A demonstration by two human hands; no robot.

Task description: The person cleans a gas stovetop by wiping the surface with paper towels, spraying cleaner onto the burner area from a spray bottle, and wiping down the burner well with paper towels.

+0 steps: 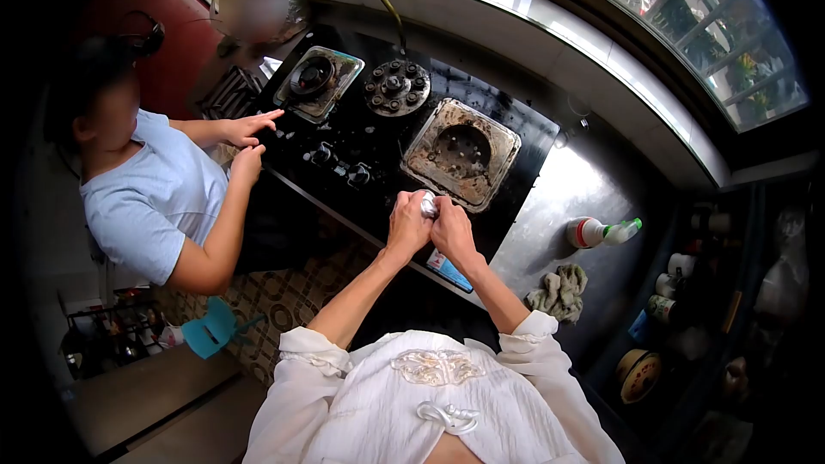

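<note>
My left hand [407, 225] and my right hand [452, 228] come together over the front edge of a black glass gas stove [375, 139]. Both are closed around a small, shiny silver-white object [428, 204], mostly covered by my fingers; I cannot tell its kind. Just beyond them sits a square metal drip tray [503, 159], stained brown, with a dark round opening. Farther back, a dirty round burner [396, 88] is exposed. A blue and white label or packet [449, 270] shows below my right wrist at the stove's front.
Left of me, a person in a light blue shirt [159, 198] holds both hands near the stove. A second drip tray [339, 77] surrounds the left burner. On the metal counter [537, 245] at right are a spray bottle [589, 232] and a crumpled rag [559, 294]. A teal stool [209, 328] stands lower left.
</note>
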